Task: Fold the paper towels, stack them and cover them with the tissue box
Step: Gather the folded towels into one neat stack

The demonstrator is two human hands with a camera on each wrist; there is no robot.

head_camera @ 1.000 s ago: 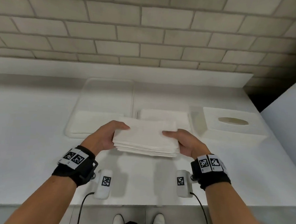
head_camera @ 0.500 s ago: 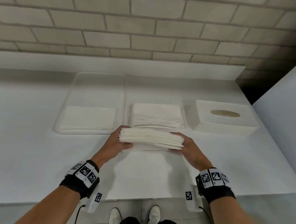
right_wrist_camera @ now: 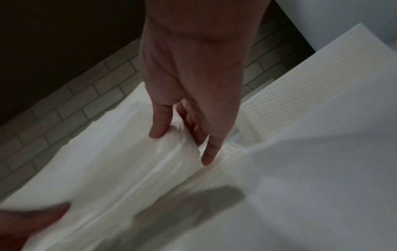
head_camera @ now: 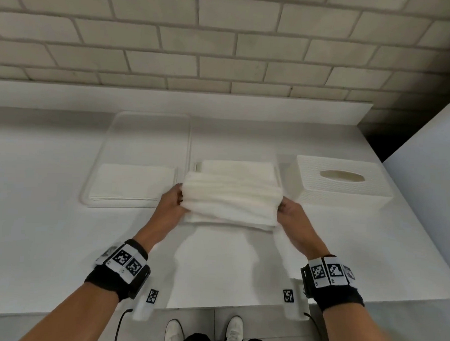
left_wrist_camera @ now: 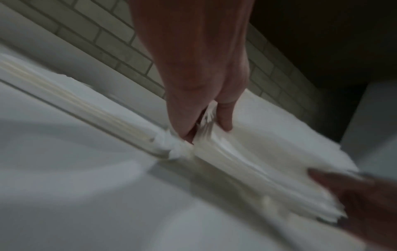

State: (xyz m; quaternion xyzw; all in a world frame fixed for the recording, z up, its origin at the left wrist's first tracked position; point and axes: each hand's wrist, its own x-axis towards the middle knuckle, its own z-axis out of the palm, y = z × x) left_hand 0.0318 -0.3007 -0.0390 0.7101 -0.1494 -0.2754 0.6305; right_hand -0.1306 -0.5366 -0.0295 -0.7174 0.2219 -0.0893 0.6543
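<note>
Bench runs white across my view under a brick wall, and at its left part I see a shallow clear tray with a flat folded sheet lying in its near end. Just right of the tray rim my left hand clamps the left end of the folded towel bundle; in the left wrist view the thumb presses on top while the other fingers curl under the edge, so that hand is closed on the paper. The bundle is held between both hands, lying level, just above or at the near edge of the towel stack that sits on the bench behind it; I cannot tell whether the two are touching, since the picture is blurred there. A single sheet lies flat on the bench below the bundle, reaching toward the near edge. My right hand grips the right end of the bundle the same way, thumb on top and fingers wrapped beneath, closed on the paper. Further right stands the white textured tissue box, oval slot up, just beside the stack and apart from my right hand. Both wrists carry black bands with printed marker tags.
</note>
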